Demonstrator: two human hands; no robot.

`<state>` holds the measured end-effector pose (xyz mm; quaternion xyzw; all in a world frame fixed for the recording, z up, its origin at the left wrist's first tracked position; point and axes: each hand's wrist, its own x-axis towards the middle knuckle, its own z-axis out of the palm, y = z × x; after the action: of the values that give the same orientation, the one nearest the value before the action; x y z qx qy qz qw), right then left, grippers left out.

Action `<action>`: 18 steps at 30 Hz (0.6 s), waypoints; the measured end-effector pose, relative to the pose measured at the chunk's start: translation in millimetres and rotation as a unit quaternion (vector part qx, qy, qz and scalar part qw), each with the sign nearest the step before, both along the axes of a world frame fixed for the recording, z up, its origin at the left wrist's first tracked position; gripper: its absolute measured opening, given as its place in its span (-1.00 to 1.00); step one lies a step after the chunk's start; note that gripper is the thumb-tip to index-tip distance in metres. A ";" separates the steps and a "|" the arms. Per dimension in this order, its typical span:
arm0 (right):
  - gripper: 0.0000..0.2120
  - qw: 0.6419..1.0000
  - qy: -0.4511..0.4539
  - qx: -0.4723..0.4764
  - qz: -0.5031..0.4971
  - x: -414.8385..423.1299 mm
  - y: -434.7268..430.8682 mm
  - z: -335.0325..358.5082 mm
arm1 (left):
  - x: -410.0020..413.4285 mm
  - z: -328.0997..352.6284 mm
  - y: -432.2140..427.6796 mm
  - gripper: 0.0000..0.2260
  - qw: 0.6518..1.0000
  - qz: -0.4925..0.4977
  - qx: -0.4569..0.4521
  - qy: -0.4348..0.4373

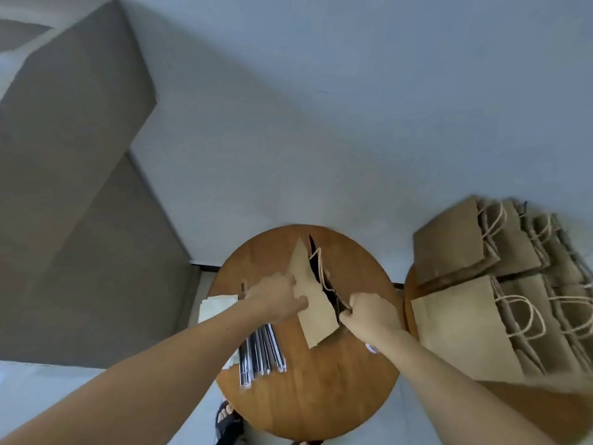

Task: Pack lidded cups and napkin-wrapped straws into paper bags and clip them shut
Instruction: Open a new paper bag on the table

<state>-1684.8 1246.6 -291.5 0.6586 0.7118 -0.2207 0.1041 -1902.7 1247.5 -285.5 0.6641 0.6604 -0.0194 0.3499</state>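
I hold one brown bag (316, 303) with both hands over the middle of the round wood table (321, 390). My left hand (276, 297) grips the left side of the bag, with my thumb on the flat paper and my fingers curled round its edge. My right hand (369, 311) pinches the near corner of the bag's top, and its fingers are curled tight on the paper. The mouth of the bag is open a little, and I see a thin dark gap there. A string handle (321, 268) loops up by that gap. I cannot see what is in the bag.

A bunch of black straws (261, 354) in shiny clear wraps lies flat on the table, on the left, partly under my left arm. White napkins (218, 308) sit in a pile at the left edge of the table, just past my left wrist.

On my right there is a second table (545, 409), close beside the first one. Many more bags (465, 329) are packed on it in rows, touching each other, and their string handles point to the right. They look blurry.

Low down, under the near edge of the table, a foot (227, 415) in a dark sandal stands on the pale floor
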 end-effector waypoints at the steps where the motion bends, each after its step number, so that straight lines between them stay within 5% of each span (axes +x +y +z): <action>1: -0.75 1.000 -0.003 0.003 -0.001 7.0 -10.9 0.0 | 8.4 -3.9 -4.5 -0.47 1.000 -0.016 -0.004 0.007; 10: -0.64 0.990 0.058 -0.122 0.040 61.1 -66.7 -1.5 | 73.6 -17.6 -56.2 -0.16 0.993 -0.027 -0.117 -0.015; 15: -0.38 0.969 0.184 -0.149 -0.068 69.9 -54.0 -11.4 | 93.6 -19.9 -60.6 -0.35 0.994 0.035 -0.101 -0.005; 18: -0.53 0.969 0.202 -0.128 -0.057 60.1 -42.5 -17.1 | 94.2 -22.0 -57.0 -0.48 0.993 0.069 -0.098 -0.001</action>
<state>-1624.7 1204.1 -308.7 0.6211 0.6454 -0.4437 0.0288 -1808.5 1190.5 -307.4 0.5793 0.6993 -0.0587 0.4146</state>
